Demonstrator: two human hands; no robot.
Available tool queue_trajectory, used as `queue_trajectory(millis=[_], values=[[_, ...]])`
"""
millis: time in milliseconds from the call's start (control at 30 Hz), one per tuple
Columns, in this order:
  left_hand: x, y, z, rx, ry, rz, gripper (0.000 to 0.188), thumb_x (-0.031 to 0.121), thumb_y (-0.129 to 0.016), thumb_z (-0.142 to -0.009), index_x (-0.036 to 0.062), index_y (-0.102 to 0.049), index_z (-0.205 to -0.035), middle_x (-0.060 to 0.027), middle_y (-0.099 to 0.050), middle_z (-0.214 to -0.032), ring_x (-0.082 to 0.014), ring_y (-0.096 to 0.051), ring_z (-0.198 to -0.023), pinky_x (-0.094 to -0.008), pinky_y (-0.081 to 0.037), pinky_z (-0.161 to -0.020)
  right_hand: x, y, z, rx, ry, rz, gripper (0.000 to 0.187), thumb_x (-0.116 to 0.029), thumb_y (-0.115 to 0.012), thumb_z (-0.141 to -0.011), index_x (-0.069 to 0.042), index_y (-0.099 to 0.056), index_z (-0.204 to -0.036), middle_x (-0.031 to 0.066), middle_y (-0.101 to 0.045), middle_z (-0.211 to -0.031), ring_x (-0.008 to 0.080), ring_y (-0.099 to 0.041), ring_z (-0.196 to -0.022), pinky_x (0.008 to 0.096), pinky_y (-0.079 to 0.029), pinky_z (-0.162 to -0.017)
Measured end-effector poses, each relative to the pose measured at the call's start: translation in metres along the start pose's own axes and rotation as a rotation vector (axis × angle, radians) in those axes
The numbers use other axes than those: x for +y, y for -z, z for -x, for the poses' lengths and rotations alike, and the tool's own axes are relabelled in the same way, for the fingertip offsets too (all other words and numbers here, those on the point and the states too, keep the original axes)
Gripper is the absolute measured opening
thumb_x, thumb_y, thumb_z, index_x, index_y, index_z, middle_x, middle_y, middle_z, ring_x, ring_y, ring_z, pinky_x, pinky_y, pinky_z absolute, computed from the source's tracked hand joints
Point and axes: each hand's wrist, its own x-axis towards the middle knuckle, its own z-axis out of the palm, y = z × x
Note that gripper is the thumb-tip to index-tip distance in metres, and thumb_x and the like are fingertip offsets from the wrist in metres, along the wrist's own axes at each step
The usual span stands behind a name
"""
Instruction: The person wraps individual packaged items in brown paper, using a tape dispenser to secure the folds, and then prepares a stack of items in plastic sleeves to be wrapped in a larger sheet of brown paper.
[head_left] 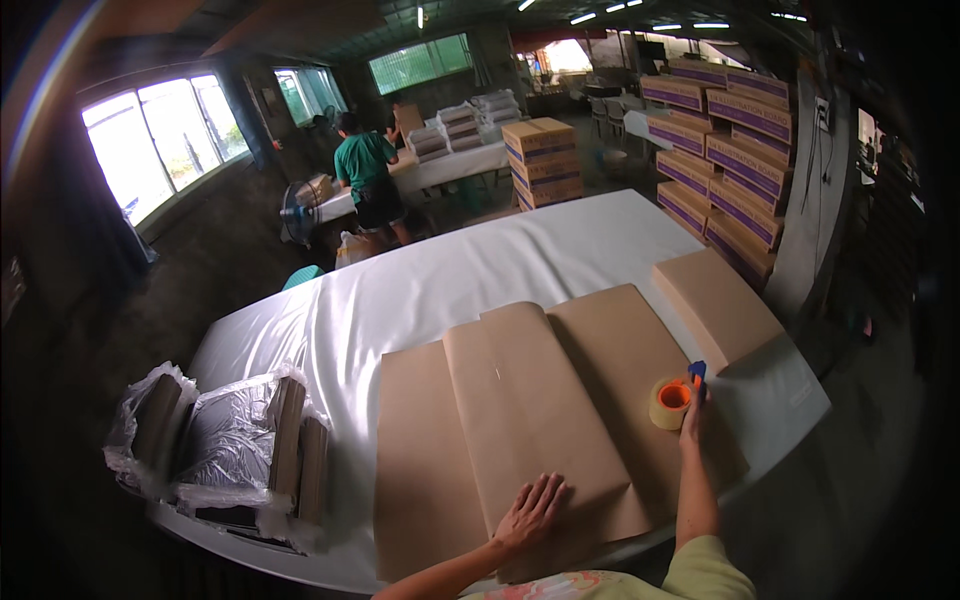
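My left hand (530,510) lies flat on the near end of a folded brown paper wrapper (535,400), its fingers stretched out. The paper's middle flap is folded over, and flat brown paper spreads out on both sides of it. What lies under the fold is hidden. To the right, my right hand (692,420) is closed round a tape dispenser (697,372) with a blue end and an orange core. A wide roll of pale tape (660,412) sits on it, held just above the right part of the paper.
A brown wrapped block (718,308) rests at the table's right. Plastic-wrapped stacks of dark boards (235,440) lie at the left on the white-covered table (330,300). Cartons (740,150) are piled beyond the right end. A person in a green shirt (366,160) stands at another table behind.
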Motion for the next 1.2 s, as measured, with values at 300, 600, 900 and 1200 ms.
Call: queue_trajectory(millis=[300,600,900,1200], values=[[0.011,0.024,0.003,-0.155,0.105,0.071,0.075,0.031,-0.052,-0.084,0.0164,-0.011,-0.145,-0.0108,-0.014,-0.150,-0.0290,-0.015,-0.138,-0.0435,-0.017,-0.111,-0.073,0.007,0.146,-0.685,0.676,0.537,0.058,-0.022,-0.059,-0.083,-0.005,-0.038,-0.134,0.0208,-0.042,-0.133,0.0358,-0.041,-0.122,0.0408,-0.035,-0.101],[0.004,0.016,0.002,-0.090,0.070,0.010,0.075,0.033,-0.054,-0.083,0.0148,-0.015,-0.144,-0.0111,-0.015,-0.150,-0.0300,-0.017,-0.138,-0.0453,-0.017,-0.110,-0.095,0.040,0.164,-1.179,0.173,0.488,0.070,-0.045,-0.064,-0.079,-0.018,-0.036,-0.137,0.0177,-0.043,-0.134,0.0339,-0.046,-0.120,0.0403,-0.040,-0.097],[-0.062,0.046,0.015,-0.314,0.035,0.498,0.086,0.069,-0.041,-0.080,0.0111,-0.028,-0.141,-0.0120,-0.023,-0.147,-0.0304,-0.016,-0.137,-0.0471,-0.015,-0.110,-0.072,0.123,0.216,-0.521,-0.009,0.230,0.044,-0.030,-0.060,-0.087,-0.008,-0.050,-0.123,0.0110,-0.058,-0.111,0.0193,-0.058,-0.096,0.0313,-0.046,-0.084],[-0.084,0.065,0.087,-0.336,-0.147,0.197,0.111,0.042,-0.079,-0.056,0.0168,-0.017,-0.144,-0.0064,-0.014,-0.150,-0.0316,-0.013,-0.138,-0.0475,-0.024,-0.109,-0.084,0.089,0.425,-0.741,0.180,0.483,0.050,-0.038,-0.075,-0.070,-0.001,-0.062,-0.101,0.0181,-0.058,-0.098,0.0283,-0.059,-0.090,0.0364,-0.049,-0.075]])
